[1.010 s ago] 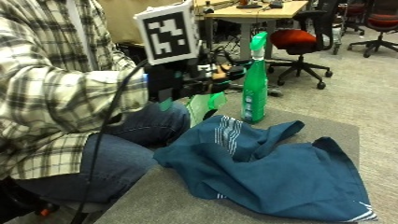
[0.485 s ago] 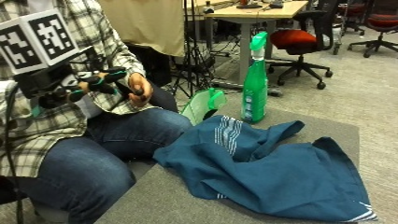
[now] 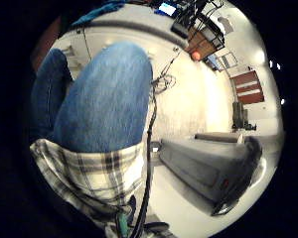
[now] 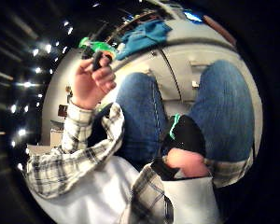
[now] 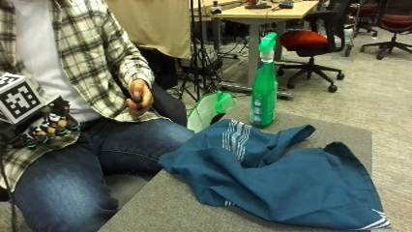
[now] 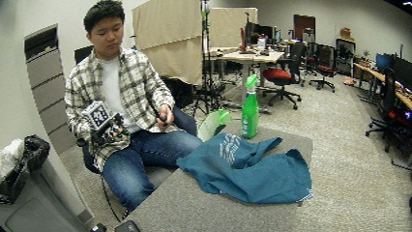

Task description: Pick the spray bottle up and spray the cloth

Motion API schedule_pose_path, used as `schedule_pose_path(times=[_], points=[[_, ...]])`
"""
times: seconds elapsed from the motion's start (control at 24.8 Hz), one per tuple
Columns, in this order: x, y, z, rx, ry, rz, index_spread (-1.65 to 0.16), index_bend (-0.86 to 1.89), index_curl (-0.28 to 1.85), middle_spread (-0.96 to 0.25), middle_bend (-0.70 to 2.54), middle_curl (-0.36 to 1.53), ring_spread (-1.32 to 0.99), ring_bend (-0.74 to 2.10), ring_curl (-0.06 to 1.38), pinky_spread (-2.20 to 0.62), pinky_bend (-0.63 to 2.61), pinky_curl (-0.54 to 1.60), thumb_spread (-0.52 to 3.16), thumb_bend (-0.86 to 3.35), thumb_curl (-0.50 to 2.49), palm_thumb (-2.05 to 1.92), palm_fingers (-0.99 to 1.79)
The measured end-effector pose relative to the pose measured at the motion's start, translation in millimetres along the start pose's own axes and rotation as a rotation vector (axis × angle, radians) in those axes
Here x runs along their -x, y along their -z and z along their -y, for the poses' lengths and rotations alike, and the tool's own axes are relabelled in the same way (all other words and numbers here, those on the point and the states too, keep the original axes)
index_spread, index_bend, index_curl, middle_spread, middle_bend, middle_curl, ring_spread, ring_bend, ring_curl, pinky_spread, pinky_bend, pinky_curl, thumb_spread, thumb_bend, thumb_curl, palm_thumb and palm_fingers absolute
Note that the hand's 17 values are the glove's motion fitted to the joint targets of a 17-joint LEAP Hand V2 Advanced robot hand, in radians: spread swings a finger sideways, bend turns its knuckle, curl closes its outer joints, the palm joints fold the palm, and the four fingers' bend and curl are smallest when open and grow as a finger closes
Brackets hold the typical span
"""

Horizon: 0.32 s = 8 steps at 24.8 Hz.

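Spray bottle (image 5: 264, 87) upright on table (image 5: 193, 212), just beside crumpled blue cloth (image 5: 283, 174). Gloved right hand (image 5: 48, 128) well apart, over lap, fingers loosely curled, holding nothing.

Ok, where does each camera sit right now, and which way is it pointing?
Outside view: across the table, facing spray bottle, cloth, gloved right hand at the lap.
Wide outside view: farther back, whole seated person, same bottle, cloth.
Thumb side palm: faces jeans, bare hand.
Little finger side palm: faces jeans, floor.
Both palm views share jeans.
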<state>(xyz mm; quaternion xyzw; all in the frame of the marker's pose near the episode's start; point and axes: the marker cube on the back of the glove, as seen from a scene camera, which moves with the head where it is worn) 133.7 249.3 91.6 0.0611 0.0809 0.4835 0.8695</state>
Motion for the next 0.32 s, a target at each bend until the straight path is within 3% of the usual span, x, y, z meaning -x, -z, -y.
schedule_pose_path(times=[0.12,0.32], points=[[1.6,-26.3,-50.0,0.124,0.035,-0.01,-0.41,0.19,0.35,-0.09,0.15,0.28,0.13,0.18,0.3,0.22,0.35,0.32,1.1,-0.01,0.58,0.63,0.05],[4.0,-38.9,-62.4,0.108,0.009,-0.017,-0.41,0.19,0.35,-0.08,0.16,0.27,0.14,0.18,0.29,0.22,0.37,0.32,1.12,-0.01,0.58,0.65,0.03]])
